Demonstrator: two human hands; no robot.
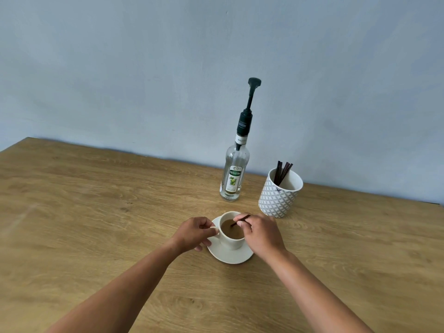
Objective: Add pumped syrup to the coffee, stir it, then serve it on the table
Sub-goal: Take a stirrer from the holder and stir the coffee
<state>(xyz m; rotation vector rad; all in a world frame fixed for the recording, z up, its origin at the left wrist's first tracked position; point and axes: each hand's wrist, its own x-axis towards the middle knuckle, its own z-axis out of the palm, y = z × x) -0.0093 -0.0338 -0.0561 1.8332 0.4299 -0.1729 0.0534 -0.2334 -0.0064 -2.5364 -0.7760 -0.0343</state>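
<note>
Stirring step in hand. Right hand (260, 233) pinching thin dark stir stick (240, 220), tip dipped in coffee inside white ceramic cup (231, 242) on white saucer (228, 257), mid wooden table (96, 212). Left hand (194, 233) closed on cup handle, steadying. Clear glass syrup bottle with black pump (234, 174) behind, near patterned stick holder (280, 197). Next, likely: lift stick out, serve cup without spilling.

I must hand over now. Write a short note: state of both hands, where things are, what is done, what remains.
Left hand: holds the white cup's handle, on its white saucer.
Right hand: fingers pinch the dark stir stick, tip in the coffee.
Clear pump syrup bottle stands behind; patterned stick holder to its right.
Done: cannot tell if syrup is in.
Left: finish stirring, serve.
</note>
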